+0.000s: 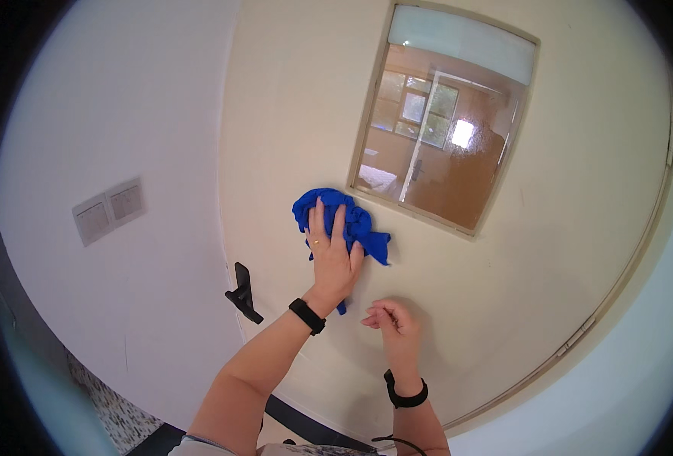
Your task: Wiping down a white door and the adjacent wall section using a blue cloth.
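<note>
A crumpled blue cloth (365,225) lies pressed against a cream door (290,114) under my left hand (332,251), just below the lower left corner of the door's glass pane (439,142). The fingers of that hand are spread over the cloth, and a ring shows on one of them. Lower and to the right, my right hand (393,322) is held in front of the door with its fingers loosely curled; no object shows in it. Both wrists wear black bands.
A black door handle (245,293) is left of my left forearm. Two light switches (108,211) are on the white wall at the left. Hinges (576,336) line the door's right edge, and a dark strip (308,422) runs along the floor below.
</note>
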Action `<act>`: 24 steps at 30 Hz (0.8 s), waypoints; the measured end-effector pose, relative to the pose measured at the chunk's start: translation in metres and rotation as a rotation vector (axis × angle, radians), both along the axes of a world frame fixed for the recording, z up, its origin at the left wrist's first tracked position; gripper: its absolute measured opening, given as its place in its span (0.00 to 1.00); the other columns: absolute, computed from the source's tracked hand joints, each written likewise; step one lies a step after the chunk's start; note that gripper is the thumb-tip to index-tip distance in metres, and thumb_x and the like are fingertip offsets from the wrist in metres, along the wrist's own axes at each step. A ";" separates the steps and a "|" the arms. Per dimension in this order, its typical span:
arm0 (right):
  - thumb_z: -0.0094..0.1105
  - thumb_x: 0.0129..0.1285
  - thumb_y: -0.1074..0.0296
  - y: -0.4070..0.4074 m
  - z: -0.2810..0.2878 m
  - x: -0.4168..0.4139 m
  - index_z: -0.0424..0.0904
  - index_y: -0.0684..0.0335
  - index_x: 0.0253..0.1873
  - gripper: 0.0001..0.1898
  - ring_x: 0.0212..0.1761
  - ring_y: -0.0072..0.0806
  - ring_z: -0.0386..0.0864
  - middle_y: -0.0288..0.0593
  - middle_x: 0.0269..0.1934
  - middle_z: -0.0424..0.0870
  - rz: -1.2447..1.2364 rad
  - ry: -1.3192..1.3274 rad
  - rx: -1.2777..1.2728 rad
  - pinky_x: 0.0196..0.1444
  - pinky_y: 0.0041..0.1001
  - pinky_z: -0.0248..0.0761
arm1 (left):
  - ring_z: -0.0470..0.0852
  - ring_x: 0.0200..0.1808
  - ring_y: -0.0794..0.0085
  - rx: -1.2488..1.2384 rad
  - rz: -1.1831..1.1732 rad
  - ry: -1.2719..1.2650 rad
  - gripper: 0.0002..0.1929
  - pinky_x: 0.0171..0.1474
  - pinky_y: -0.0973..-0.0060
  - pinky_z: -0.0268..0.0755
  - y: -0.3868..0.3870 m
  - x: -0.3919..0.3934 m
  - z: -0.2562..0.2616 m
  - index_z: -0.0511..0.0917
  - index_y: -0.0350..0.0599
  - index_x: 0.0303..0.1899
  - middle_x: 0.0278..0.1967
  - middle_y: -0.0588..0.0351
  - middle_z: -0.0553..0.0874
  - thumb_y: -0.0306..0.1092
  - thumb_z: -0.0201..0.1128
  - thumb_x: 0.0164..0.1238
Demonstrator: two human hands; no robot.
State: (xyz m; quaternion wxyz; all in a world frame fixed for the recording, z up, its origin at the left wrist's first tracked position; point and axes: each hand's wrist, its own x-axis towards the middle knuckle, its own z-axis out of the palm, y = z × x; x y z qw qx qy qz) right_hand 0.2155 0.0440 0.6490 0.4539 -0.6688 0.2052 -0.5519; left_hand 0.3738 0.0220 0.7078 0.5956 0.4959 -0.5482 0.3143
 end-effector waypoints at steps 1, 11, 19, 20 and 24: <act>0.48 0.67 0.77 -0.002 0.000 0.002 0.76 0.70 0.45 0.07 0.33 0.28 0.83 0.44 0.35 0.81 0.007 0.000 -0.006 0.38 0.23 0.77 | 0.48 0.68 0.36 -0.012 0.016 0.015 0.34 0.67 0.44 0.39 -0.003 -0.001 0.006 0.58 0.37 0.65 0.68 0.32 0.49 0.31 0.60 0.56; 0.48 0.67 0.77 -0.015 0.005 0.001 0.76 0.70 0.45 0.07 0.34 0.27 0.83 0.44 0.35 0.81 0.117 0.027 -0.003 0.38 0.23 0.78 | 0.59 0.65 0.46 -0.362 0.243 -0.046 0.27 0.66 0.54 0.48 -0.028 0.034 0.185 0.65 0.39 0.62 0.64 0.36 0.62 0.43 0.56 0.66; 0.48 0.67 0.77 -0.019 0.008 0.000 0.76 0.71 0.44 0.07 0.34 0.28 0.83 0.45 0.35 0.81 0.207 0.001 -0.028 0.39 0.24 0.78 | 0.60 0.65 0.46 -0.435 0.231 -0.025 0.22 0.65 0.40 0.44 -0.032 0.045 0.255 0.67 0.50 0.61 0.64 0.40 0.63 0.39 0.54 0.67; 0.48 0.67 0.77 -0.020 0.007 -0.002 0.76 0.71 0.44 0.07 0.34 0.28 0.83 0.45 0.35 0.81 0.209 0.006 -0.038 0.39 0.24 0.78 | 0.62 0.64 0.46 -0.426 0.242 -0.059 0.20 0.65 0.40 0.44 -0.032 0.045 0.253 0.68 0.51 0.60 0.64 0.40 0.64 0.37 0.53 0.67; 0.49 0.67 0.77 -0.024 0.003 -0.003 0.76 0.71 0.44 0.07 0.34 0.28 0.83 0.45 0.35 0.82 0.242 -0.001 -0.043 0.39 0.24 0.78 | 0.64 0.62 0.46 -0.422 0.192 -0.083 0.18 0.65 0.45 0.48 -0.027 0.042 0.231 0.70 0.51 0.58 0.63 0.40 0.66 0.32 0.53 0.67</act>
